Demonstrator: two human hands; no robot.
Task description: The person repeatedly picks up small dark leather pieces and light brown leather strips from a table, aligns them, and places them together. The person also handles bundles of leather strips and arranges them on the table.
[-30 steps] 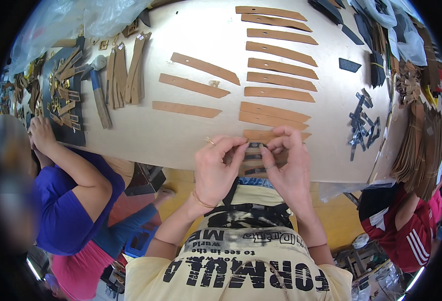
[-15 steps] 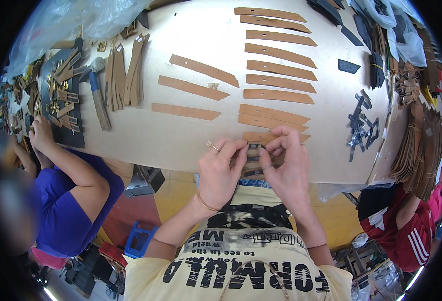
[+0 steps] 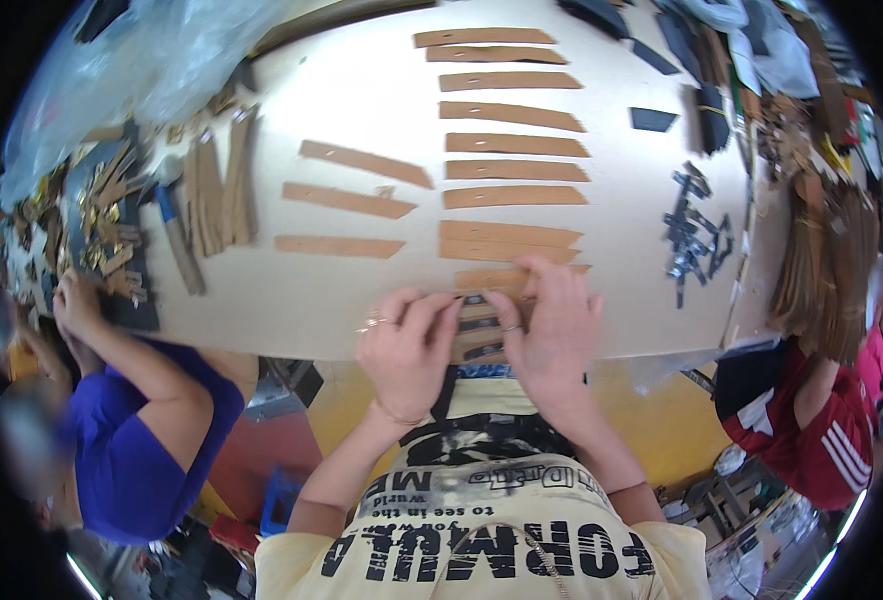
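Observation:
At the table's near edge, my left hand [image 3: 401, 345] and my right hand [image 3: 559, 330] face each other with bent, closed fingers. Between their fingertips lies a small black piece [image 3: 473, 299], pinched at its two ends over a brown leather strip. Just below, more brown strips [image 3: 473, 338] with dark pieces on them lie stacked toward my body, partly covered by my hands. Right beyond my fingers is a tan leather strip [image 3: 486, 279], and a column of similar slotted strips [image 3: 514, 197] with slanted ends runs away from me.
Three tan strips [image 3: 341, 246] lie to the left, near a hammer [image 3: 177, 238] and brown strap bundles [image 3: 239, 185]. Black pieces [image 3: 689, 232] are heaped at right, beside hanging brown straps [image 3: 821, 270]. A co-worker in purple [image 3: 136, 430] sits left; another in red [image 3: 836, 440], right.
The whole view has shifted, so the table's things appear farther left. My right hand's fingers have flattened a little over the strips; both hands stay at the same small black piece.

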